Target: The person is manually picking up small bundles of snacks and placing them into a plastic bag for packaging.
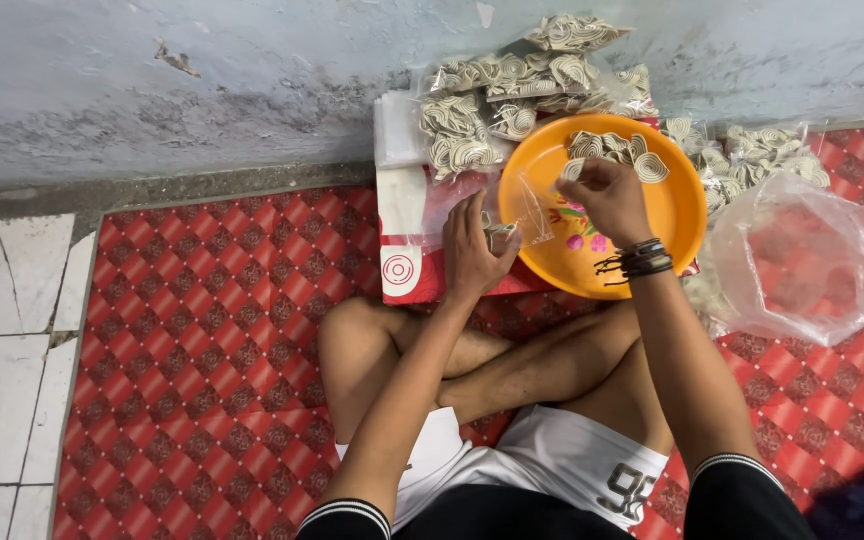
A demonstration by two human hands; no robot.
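My left hand (472, 250) pinches the mouth of a small clear plastic bag (530, 208) with a few pale spiral pieces inside, held over the left rim of an orange plate (677, 215). My right hand (607, 195) reaches into the plate with closed fingers on a spiral piece (572, 170), beside a small heap of beige coiled pieces (617, 150) at the plate's far side. Dark bands circle my right wrist. The plate rests on a red and white box (407, 255).
Several filled clear packets of coiled pieces (497, 105) are stacked against the grey wall. More packets (762, 150) lie at the right. A large crumpled clear bag (802, 260) sits right of the plate. My crossed legs rest on a red patterned mat (202, 350); white tiles (2, 350) lie at left.
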